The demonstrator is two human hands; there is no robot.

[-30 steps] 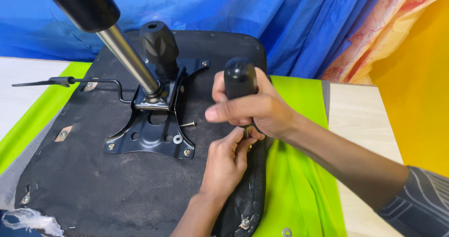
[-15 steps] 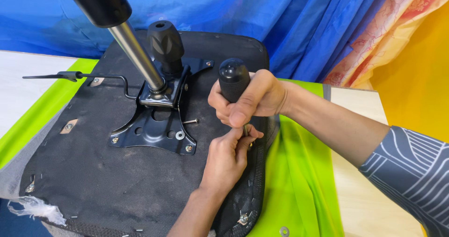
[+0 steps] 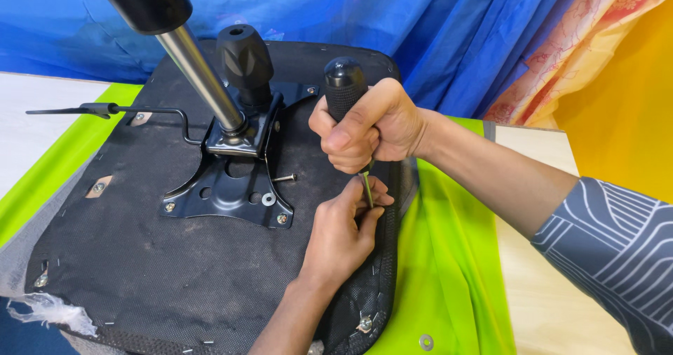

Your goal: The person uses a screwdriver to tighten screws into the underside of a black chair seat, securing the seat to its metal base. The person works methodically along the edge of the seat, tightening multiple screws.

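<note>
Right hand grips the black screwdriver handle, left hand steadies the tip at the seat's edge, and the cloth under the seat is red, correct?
Not quite: the head view shows the cloth under the seat is bright green. The right hand does grip the screwdriver, and the left hand steadies its tip.

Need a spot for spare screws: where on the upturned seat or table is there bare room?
Free: the black seat underside below the metal plate, and the green cloth right of the seat. Crowded: around the plate with the gas cylinder, and the right seat edge, where the right hand drives the screwdriver beside the left hand.
</note>
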